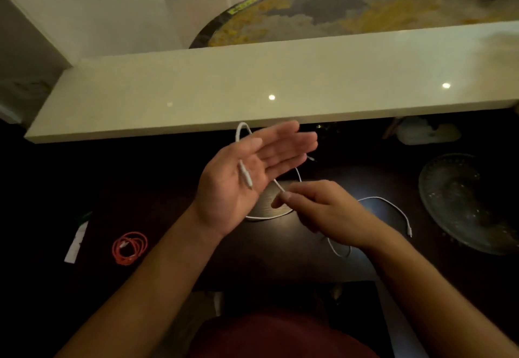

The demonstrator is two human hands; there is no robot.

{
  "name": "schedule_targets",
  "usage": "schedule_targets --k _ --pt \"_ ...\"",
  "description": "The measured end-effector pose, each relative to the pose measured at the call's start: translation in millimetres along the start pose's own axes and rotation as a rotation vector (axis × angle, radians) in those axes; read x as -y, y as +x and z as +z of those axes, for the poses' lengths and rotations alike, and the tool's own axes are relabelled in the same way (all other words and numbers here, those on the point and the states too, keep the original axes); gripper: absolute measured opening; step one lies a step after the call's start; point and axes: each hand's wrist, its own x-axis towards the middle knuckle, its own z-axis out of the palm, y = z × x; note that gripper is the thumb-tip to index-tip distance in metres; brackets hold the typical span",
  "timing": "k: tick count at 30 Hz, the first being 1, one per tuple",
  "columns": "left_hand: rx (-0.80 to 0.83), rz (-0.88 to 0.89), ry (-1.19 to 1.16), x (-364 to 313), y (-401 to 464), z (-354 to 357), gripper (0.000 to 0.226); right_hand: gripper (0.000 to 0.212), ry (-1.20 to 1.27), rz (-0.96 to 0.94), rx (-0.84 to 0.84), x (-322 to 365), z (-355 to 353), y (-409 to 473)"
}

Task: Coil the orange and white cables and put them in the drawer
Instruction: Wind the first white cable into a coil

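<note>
The orange cable (pixel 129 248) lies coiled on the dark tabletop at the left, apart from both hands. My left hand (pixel 247 172) is held flat above the table, palm up and fingers straight, with one plug end of the white cable (pixel 393 206) lying across the palm and a loop rising behind the thumb. My right hand (pixel 317 211) pinches the white cable just below the left palm. The rest of the white cable trails loosely over the table to the right, ending in a plug. No drawer is in view.
A cream stone ledge (pixel 252 90) runs across the back above the dark table (pixel 174 206). A glass dish (pixel 463 203) sits at the right, a white paper strip (pixel 75 242) lies at the left, and a pale object (pixel 427 133) rests under the ledge.
</note>
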Motion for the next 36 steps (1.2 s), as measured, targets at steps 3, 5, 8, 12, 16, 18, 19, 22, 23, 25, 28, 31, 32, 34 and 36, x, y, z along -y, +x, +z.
schedule_targets --k 3,5,8,12,16,18,19,22,23,25,28,31,32,34,36 --pt "-0.046 0.017 0.602 17 -9 4 0.044 0.025 -0.006 -0.069 -0.016 4 4 0" --pt "-0.004 0.098 1.144 24 -17 -4 0.044 0.024 0.068 -0.072 -0.034 6 0 -1" --pt "-0.001 0.12 1.534 20 -29 -26 0.052 0.016 0.285 -0.018 -0.057 15 -16 -10" --pt "0.065 0.077 1.636 8 -47 -56 0.05 0.015 0.156 -0.135 0.154 44 -30 -31" --pt "0.211 0.045 1.449 -5 -63 -58 0.034 0.018 0.19 -0.327 0.167 81 -2 -18" --pt "0.287 -0.028 1.225 -17 -75 -53 0.036 0.016 0.315 -0.336 -0.049 86 13 7" --pt "0.33 -0.023 1.077 -24 -84 -49 0.034 0.015 0.368 -0.324 -0.16 84 20 21" --pt "0.392 -0.03 0.403 -48 -112 -35 0.038 0.012 0.412 -0.288 -0.293 75 50 51" --pt "0.357 0.005 0.175 -58 -118 -35 0.041 0.015 0.407 -0.274 -0.268 70 62 57" --pt "0.297 0.147 -0.089 -77 -122 -48 0.044 0.022 0.423 -0.203 -0.215 53 83 65" --pt "0.197 0.386 -0.225 -109 -122 -80 0.047 0.042 0.504 -0.042 -0.203 24 99 69" --pt "-0.083 0.434 -0.184 -112 -119 -103 0.05 0.045 0.447 0.027 -0.072 7 113 62" --pt "-0.168 0.427 -0.121 -106 -117 -105 0.049 0.039 0.317 0.031 0.001 12 117 59" --pt "-0.295 0.414 0.153 -87 -112 -107 0.046 0.033 0.077 0.008 0.159 30 119 53" --pt "-0.319 0.358 0.542 -68 -108 -109 0.043 0.028 0.068 -0.059 0.227 58 112 47"
